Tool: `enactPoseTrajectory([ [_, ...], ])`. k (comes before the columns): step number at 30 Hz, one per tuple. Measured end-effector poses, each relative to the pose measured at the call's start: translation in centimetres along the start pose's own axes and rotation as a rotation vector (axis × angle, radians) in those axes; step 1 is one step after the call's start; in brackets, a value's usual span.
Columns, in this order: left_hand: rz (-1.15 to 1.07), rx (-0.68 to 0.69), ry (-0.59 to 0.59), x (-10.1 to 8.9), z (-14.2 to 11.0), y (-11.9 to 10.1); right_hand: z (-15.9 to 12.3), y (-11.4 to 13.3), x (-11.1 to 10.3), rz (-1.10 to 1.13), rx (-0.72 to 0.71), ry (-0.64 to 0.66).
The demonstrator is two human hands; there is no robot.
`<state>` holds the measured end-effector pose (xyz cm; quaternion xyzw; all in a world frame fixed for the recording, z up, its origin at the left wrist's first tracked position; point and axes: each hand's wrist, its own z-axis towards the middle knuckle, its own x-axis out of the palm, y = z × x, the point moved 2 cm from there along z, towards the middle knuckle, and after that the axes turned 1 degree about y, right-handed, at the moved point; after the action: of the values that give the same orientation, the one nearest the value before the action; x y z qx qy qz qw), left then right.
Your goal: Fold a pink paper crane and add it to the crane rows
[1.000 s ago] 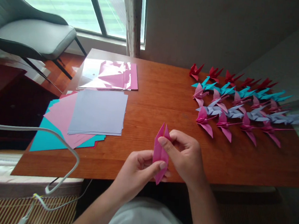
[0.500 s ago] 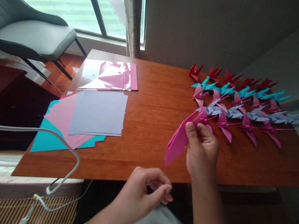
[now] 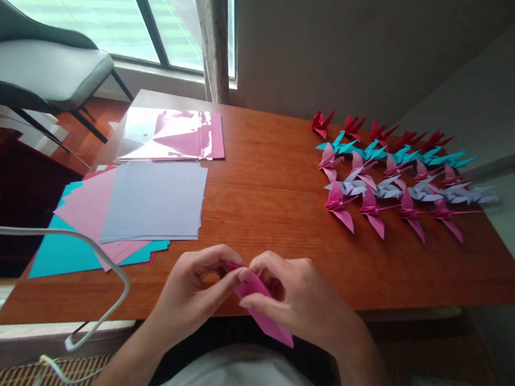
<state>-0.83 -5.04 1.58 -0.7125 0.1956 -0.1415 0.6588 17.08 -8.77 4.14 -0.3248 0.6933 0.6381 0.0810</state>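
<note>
A folded piece of bright pink origami paper (image 3: 267,324) is held between both hands at the table's front edge. My left hand (image 3: 197,290) pinches its upper left end between thumb and fingers. My right hand (image 3: 291,293) grips it along the middle, thumb in front and fingers curled behind. The lower end of the paper points down to the right, and its upper end is partly hidden by fingers. Beyond the right hand stands a row of finished bright pink paper cranes (image 3: 338,207).
More crane rows stand behind: lavender (image 3: 385,187), light pink (image 3: 328,160), turquoise (image 3: 342,143) and red (image 3: 321,124). At left lie lavender sheets (image 3: 154,201), pink sheets (image 3: 85,207), turquoise sheets (image 3: 60,253) and a clear paper packet (image 3: 172,136). A white cable (image 3: 123,289) loops over the table's left front.
My right hand has brought the pink folded paper down and left, away from the cranes. My left hand has risen and now pinches its end. The view has shifted slightly.
</note>
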Motion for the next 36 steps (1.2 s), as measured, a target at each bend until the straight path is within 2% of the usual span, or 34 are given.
enactPoseTrajectory([
  [3,-0.076,0.038,-0.252,-0.6,-0.1,0.5,-0.3,-0.7,-0.3,0.107,-0.003,-0.077],
  [5,-0.126,0.030,-0.371,-0.6,-0.3,0.9,-0.5,-1.5,-0.7,0.248,0.017,-0.169],
  [8,-0.173,-0.024,-0.372,-0.2,-0.6,1.3,-0.7,-2.9,-1.2,0.468,0.088,-0.315],
  [10,-0.210,-0.091,-0.260,0.2,-0.8,1.3,-0.9,-3.5,-1.5,0.559,0.117,-0.391],
  [12,-0.258,-0.181,-0.057,0.5,-1.0,1.3,-0.9,-3.7,-1.8,0.604,0.122,-0.425],
  [14,-0.276,-0.252,0.182,0.8,-1.2,0.9,-0.9,-3.7,-2.1,0.620,0.115,-0.389],
  [16,-0.238,-0.285,0.363,0.9,-1.3,0.5,-0.7,-3.5,-2.4,0.602,0.100,-0.297],
  [19,-0.168,-0.327,0.479,1.1,-1.2,0.0,-0.4,-3.2,-2.7,0.475,0.060,-0.139],
  [20,-0.167,-0.349,0.503,1.3,-1.1,0.0,-0.4,-3.1,-2.8,0.426,0.044,-0.115],
  [22,-0.187,-0.383,0.531,1.7,-0.9,0.2,-0.2,-3.1,-2.8,0.377,0.023,-0.146],
  [25,-0.242,-0.378,0.471,2.5,-0.8,0.7,-0.1,-3.4,-2.6,0.426,0.023,-0.348],
  [29,-0.243,-0.289,0.229,3.2,-0.7,1.0,-0.3,-3.5,-2.0,0.434,0.003,-0.696],
  [30,-0.212,-0.265,0.176,3.3,-0.7,1.0,-0.4,-3.4,-1.8,0.419,-0.009,-0.726],
  [32,-0.180,-0.238,0.116,3.6,-0.6,0.9,-0.4,-3.2,-1.4,0.392,-0.037,-0.691],
  [36,-0.242,-0.204,0.116,4.2,-0.4,0.8,-0.1,-3.2,-0.9,0.352,-0.016,-0.626],
])
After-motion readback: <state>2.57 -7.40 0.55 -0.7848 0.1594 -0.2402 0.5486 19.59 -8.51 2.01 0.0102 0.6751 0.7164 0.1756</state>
